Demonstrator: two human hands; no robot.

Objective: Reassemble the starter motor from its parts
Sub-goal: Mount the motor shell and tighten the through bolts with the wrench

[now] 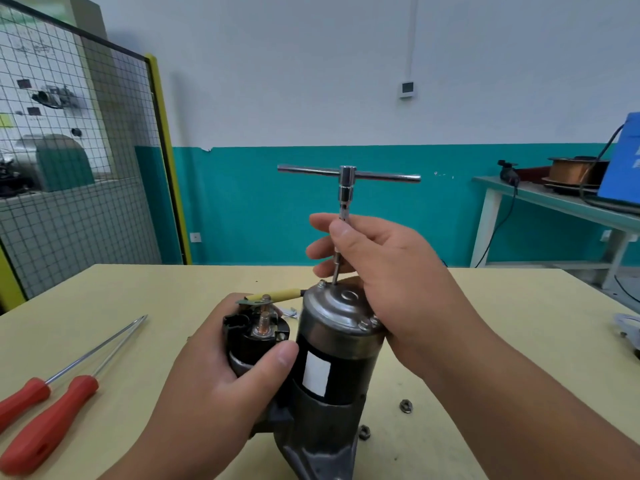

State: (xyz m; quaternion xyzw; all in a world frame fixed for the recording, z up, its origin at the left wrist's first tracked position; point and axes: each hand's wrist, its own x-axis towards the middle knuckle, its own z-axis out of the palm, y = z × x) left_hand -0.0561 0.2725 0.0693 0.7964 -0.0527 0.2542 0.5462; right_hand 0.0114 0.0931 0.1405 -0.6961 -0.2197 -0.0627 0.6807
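The starter motor (332, 362) stands upright on the yellow table (485, 341), its silver end cap (341, 308) on top. My left hand (221, 372) grips the black solenoid (254, 336) on the motor's left side, thumb across the front. My right hand (388, 268) pinches the thin shaft of a chrome T-handle wrench (346, 178), whose tip meets the end cap near a bolt head (322, 283). Two more bolt heads show at the cap's right rim (369, 322). A yellow-sleeved lead (280, 294) runs from the motor body to a solenoid terminal.
Two red-handled screwdrivers (52, 410) lie at the left of the table. Two loose nuts (407, 406) (364, 432) lie just right of the motor. A wire-mesh fence (79, 161) stands at the left. A green bench (561, 209) holds wire spools at the back right.
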